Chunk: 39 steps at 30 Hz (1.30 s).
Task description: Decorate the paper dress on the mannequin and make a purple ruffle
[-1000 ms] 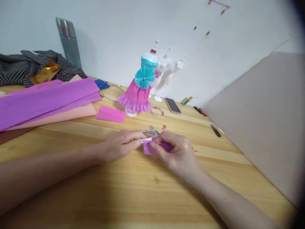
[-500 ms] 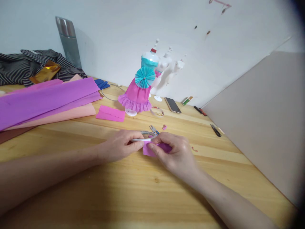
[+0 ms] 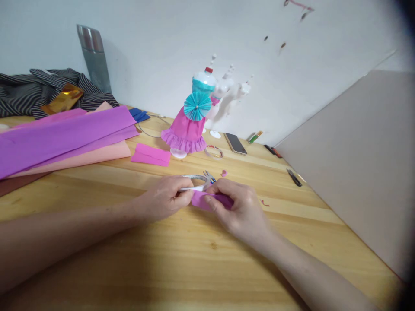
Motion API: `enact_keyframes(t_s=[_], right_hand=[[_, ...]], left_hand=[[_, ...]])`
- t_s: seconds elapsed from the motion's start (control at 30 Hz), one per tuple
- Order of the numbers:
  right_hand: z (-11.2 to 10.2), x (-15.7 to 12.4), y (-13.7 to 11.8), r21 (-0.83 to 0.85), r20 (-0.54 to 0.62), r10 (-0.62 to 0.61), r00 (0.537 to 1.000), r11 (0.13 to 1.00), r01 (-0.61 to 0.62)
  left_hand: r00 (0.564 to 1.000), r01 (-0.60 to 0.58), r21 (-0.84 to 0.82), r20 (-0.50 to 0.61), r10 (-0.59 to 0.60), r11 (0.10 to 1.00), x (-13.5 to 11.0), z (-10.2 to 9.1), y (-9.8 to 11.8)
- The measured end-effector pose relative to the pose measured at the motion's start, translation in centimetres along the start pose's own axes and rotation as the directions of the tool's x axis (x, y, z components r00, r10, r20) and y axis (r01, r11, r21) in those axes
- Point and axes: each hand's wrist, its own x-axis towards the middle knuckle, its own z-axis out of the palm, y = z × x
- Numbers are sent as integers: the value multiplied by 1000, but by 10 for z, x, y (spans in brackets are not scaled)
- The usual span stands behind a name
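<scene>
Both hands meet at the middle of the wooden table [image 3: 194, 259]. My left hand [image 3: 164, 198] is closed, its fingertips pinching a white strip of tape that runs from a thin tape roll [image 3: 194, 178] lying just behind. My right hand [image 3: 240, 207] is closed on a small piece of pink crepe paper [image 3: 201, 199], pressing it against the table. The white strip touches the paper's left edge. Small scissors [image 3: 210, 176] lie just behind the fingers.
A little mannequin in a pink and teal paper dress [image 3: 191, 121] stands at the back. Purple and peach paper sheets [image 3: 65, 136] lie at left, with a folded pink piece [image 3: 151, 154]. A phone [image 3: 235, 143], a bracelet [image 3: 214, 151] and a grey board [image 3: 366, 164] are to the right.
The pink paper has been folded or rolled narrower under my right fingers. My left hand has drawn the white strip slightly, and the tape roll has lifted a little into view.
</scene>
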Motion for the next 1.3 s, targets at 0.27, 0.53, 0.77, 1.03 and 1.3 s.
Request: enact_keyframes(t_s=[0.27, 0.53, 0.77, 1.03, 1.3], right_hand=[[2, 0, 0, 0, -17, 6, 1000, 1000, -6], [7, -3, -5, 40, -55, -116, 992, 992, 118], [11, -4, -3, 95, -35, -72, 997, 993, 75], [8, 0, 1, 56, -91, 3, 996, 998, 2], [8, 0, 3, 44, -92, 26, 995, 999, -22]], left_hand=[[1000, 21, 27, -4, -21, 999, 0, 2, 3], [995, -29, 93, -92, 38, 995, -2, 7, 0], [990, -86, 119, -103, 99, 989, -3, 8, 2], [999, 38, -30, 29, -37, 999, -5, -1, 9], [995, 20, -286, 104, 10, 958, -6, -6, 6]])
